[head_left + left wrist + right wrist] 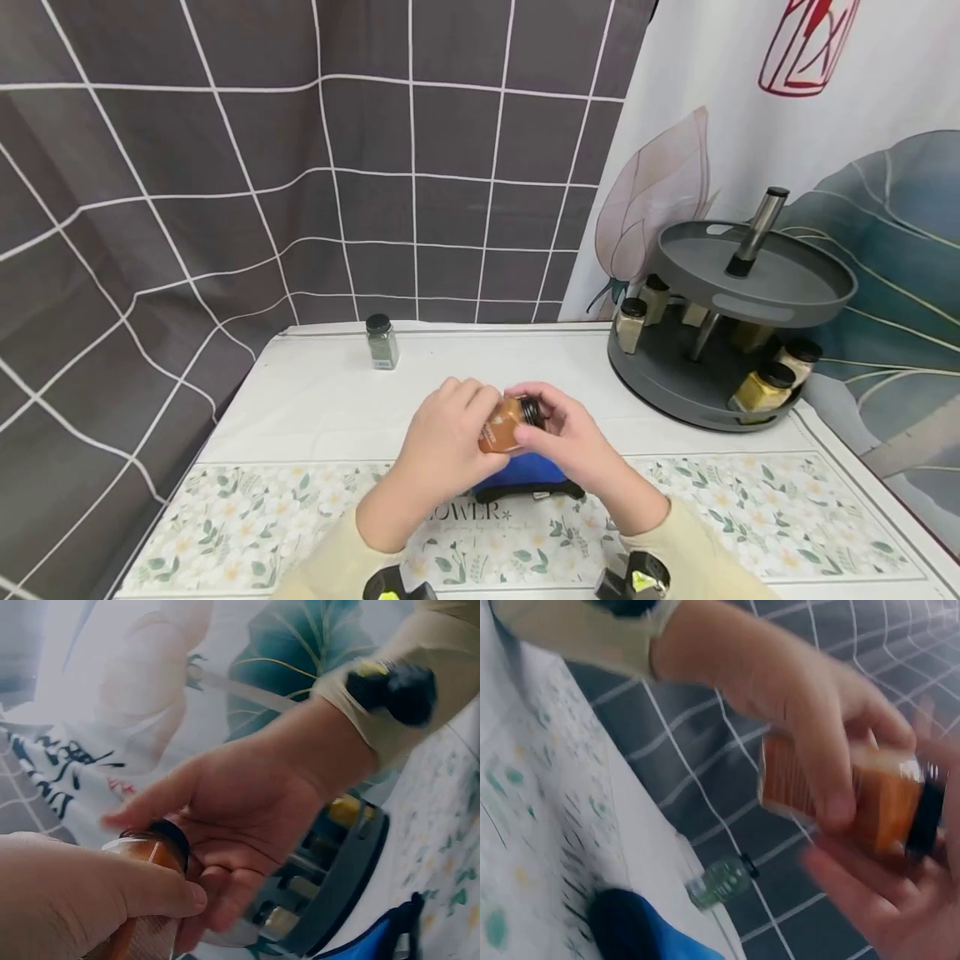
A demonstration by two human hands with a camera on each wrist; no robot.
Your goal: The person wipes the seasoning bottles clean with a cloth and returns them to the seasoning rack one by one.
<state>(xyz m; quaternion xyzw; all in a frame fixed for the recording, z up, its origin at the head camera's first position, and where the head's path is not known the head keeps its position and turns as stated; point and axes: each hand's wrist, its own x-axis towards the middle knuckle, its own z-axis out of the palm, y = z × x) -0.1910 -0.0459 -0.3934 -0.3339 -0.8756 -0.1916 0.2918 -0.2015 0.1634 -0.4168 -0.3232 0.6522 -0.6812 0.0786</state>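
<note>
A clear spice jar [498, 432] of orange-brown powder lies tilted between both hands above the table. My left hand [447, 427] grips its body, thumb and fingers on opposite sides in the right wrist view. At the black lid [171, 841] is my right hand [576, 440], its thumb at the front and its fingers curving behind the lid end. The left wrist view shows the right palm facing the lid. Below the hands lies a blue item [528, 472] with black edging, partly hidden by them.
A two-tier dark grey rotating rack [753, 287] stands at the right, with several black-lidded spice jars on its lower tier. One jar of green herbs [382, 343] stands upright at the back left. A floral mat [300, 521] covers the table's front; a grid-patterned curtain hangs behind.
</note>
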